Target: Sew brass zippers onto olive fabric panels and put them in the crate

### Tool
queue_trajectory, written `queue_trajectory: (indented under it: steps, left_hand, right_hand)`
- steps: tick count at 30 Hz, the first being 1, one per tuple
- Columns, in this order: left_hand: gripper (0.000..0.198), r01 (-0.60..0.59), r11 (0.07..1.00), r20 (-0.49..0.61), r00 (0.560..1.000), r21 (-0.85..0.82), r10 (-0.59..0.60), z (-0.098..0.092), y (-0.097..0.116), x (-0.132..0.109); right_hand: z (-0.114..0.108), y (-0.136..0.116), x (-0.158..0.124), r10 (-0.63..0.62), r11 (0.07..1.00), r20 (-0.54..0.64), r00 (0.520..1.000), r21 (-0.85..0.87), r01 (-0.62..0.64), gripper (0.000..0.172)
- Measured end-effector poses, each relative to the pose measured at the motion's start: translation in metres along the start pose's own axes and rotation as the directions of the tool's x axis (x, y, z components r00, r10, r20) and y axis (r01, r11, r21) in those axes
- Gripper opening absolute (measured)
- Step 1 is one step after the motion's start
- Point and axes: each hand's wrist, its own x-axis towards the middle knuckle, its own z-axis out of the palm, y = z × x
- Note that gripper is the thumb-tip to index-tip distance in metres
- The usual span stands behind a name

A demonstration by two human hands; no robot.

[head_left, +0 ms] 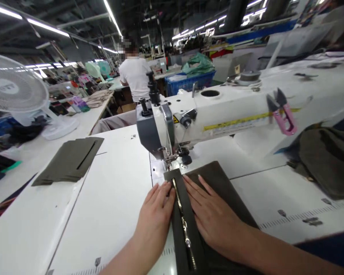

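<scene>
A dark olive fabric panel (218, 175) lies under the front of the sewing machine (167, 130), with a strip holding a gold metal zipper (178, 198) along its left side. The zipper's slider and pull (185, 227) sit partway down, toward me. My left hand (154, 215) rests at the strip's left edge, fingers stretched toward the needle area and touching the cloth. To the right of the zipper, my right hand (215, 215) lies flat on the fabric with its fingers extended. The strip's far end is just before the presser foot (169, 162).
A stack of olive pieces (71, 160) lies on the left of the table. Pink-handled thread snips (283, 112) are on the machine arm. More olive fabric (329, 160) is heaped at right. A white fan (14, 86) stands at left; a person in white (134, 74) is beyond the machine.
</scene>
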Motion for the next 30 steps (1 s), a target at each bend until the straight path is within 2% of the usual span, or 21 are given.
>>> queue_trajectory:
  steps: [13,21,30]
  left_hand:
    - [0.029,0.02,1.0,-0.052,0.998,-0.016,-0.021,0.01,-0.02,0.026]
    - [0.028,-0.007,0.999,-0.09,0.996,-0.047,0.003,0.015,-0.026,0.029]
    - [0.028,-0.005,0.999,-0.034,0.999,-0.05,0.004,0.012,-0.025,0.03]
  right_hand:
    - [0.01,0.02,0.024,0.033,0.999,0.027,0.999,-0.024,-0.033,0.053]
    - [0.011,0.026,0.028,0.01,1.0,0.004,1.0,-0.018,-0.009,0.056]
    - [0.009,0.026,0.028,0.028,1.0,0.035,0.999,0.009,-0.028,0.05]
